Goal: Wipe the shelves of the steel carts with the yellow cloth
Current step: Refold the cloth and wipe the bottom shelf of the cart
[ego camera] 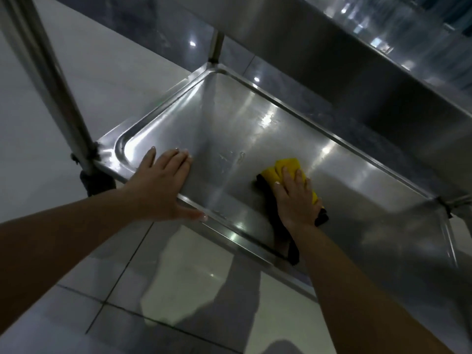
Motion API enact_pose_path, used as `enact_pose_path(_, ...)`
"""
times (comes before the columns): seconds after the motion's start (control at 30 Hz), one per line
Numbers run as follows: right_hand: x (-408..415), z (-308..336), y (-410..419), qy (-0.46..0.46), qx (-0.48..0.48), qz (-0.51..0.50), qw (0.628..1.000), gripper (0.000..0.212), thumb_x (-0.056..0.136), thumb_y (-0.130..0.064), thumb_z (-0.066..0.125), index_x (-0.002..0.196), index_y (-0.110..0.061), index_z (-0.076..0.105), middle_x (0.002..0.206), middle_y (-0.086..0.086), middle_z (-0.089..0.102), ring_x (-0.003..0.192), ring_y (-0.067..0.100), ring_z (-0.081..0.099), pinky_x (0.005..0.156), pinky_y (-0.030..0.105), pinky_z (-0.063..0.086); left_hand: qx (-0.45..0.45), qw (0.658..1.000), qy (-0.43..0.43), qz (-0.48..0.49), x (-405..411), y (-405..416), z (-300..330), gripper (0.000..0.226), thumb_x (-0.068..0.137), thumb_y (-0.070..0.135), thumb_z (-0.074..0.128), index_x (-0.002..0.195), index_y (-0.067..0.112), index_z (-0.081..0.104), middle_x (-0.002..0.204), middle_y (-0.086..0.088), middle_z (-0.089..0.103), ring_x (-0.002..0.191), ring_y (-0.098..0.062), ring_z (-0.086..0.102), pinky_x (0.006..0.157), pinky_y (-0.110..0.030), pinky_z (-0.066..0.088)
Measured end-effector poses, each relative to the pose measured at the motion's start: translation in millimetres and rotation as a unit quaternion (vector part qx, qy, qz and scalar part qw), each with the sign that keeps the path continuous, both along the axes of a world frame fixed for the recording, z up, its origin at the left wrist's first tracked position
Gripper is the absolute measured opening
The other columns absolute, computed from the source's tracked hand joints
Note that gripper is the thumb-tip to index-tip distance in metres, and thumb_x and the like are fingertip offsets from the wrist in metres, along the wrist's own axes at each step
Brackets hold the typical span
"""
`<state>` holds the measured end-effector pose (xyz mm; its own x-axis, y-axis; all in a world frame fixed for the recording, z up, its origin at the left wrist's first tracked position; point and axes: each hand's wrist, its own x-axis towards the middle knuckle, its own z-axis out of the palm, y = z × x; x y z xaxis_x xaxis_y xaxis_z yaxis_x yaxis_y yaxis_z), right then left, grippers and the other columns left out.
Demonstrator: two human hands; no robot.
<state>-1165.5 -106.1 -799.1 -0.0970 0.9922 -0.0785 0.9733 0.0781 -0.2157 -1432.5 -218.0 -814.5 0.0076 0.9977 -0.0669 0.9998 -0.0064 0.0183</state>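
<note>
right hand (297,198) presses flat on the soft, light yellow cloth (287,167), best held from above; left hand (163,182) rests open on the near shelf (255,129) rim.

Yellow cloth (286,171) mostly hidden under the right hand (297,200), upper shelf (357,60) cut off by the frame's edge

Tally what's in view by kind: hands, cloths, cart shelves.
Bare hands: 2, left hand resting flat on the shelf rim, right hand pressing the cloth
Folded yellow cloth: 1
Stainless steel cart shelves: 2, lower tray shelf and upper shelf
Total: 5
</note>
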Motion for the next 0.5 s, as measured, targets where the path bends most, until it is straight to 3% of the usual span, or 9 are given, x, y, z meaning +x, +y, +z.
enact_pose_path(0.1, -18.9, -2.8, -1.2, -0.036, 0.004, 0.076, 0.996, 0.052, 0.099, -0.047, 0.032, 0.146, -0.05, 0.012, 0.161, -0.014, 0.0, 0.148, 0.016, 0.0, 0.113, 0.055, 0.004, -0.015, 1.0, -0.002, -0.006, -1.6, -0.6, -0.3, 0.146, 0.041, 0.101, -0.01, 0.152, 0.008, 0.002, 0.162, -0.007, 0.002, 0.148, -0.024, -0.002, 0.118, -0.053, 0.001)
enact_pose_path(0.33, 3.2, 1.0, -7.6, -0.026, 0.007, 0.134, 0.991, 0.056, 0.098, -0.047, 0.039, 0.147, -0.048, 0.012, 0.161, -0.011, 0.002, 0.148, 0.017, 0.0, 0.116, 0.053, 0.005, -0.103, 0.994, -0.01, -0.029, 3.1, -8.3, 7.3, 0.153, 0.034, 0.106, 0.007, 0.148, 0.007, -0.019, 0.159, -0.011, -0.02, 0.145, -0.029, -0.021, 0.115, -0.059, -0.008)
enact_pose_path(0.5, 28.8, 1.1, -27.1, -0.053, 0.034, 0.178, 0.982, 0.064, 0.088, -0.066, 0.034, 0.146, -0.05, 0.013, 0.16, -0.012, 0.006, 0.148, 0.018, 0.005, 0.114, 0.053, 0.01, -0.077, 0.996, -0.03, -0.016, 24.5, -33.5, 0.1, 0.147, 0.039, 0.103, -0.004, 0.148, 0.006, -0.018, 0.16, -0.011, -0.017, 0.146, -0.029, -0.018, 0.115, -0.06, -0.009)
